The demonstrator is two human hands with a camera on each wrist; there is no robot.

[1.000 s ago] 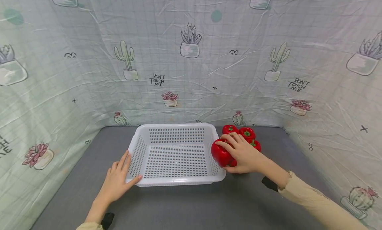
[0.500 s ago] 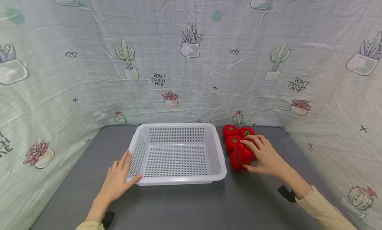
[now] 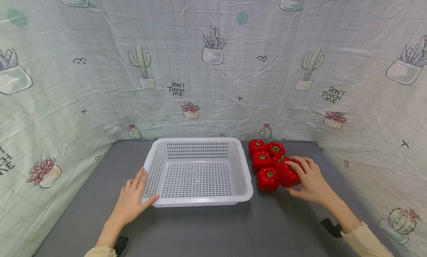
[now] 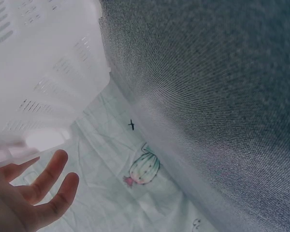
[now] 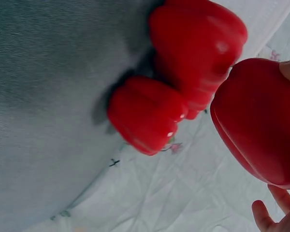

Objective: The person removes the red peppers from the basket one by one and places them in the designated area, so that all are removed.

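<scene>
In the head view, a white slotted plastic basket (image 3: 197, 202) stands on the grey table. My left hand (image 3: 131, 199) rests at its front left corner, fingers spread along the left rim and thumb on the front rim. My right hand (image 3: 310, 181) grips a red bell pepper (image 3: 287, 174) at the right side of a pepper group. In the right wrist view, this held bell pepper (image 5: 256, 121) appears large, thumb at its top and fingers below. Beside it stands a front bell pepper (image 3: 268, 180); another bell pepper (image 3: 278, 159) is partly hidden behind it.
Further red bell peppers stand behind: a middle one (image 3: 261, 160), a back left one (image 3: 257, 146) and a back right one (image 3: 276, 149). They sit close to the basket's right side. A cactus-printed cloth (image 3: 213, 90) encloses the table's back and sides.
My right hand has carried the bell pepper rightward from beside the basket's right rim, across the other peppers, to the group's right side. My left hand has stayed at the basket.
</scene>
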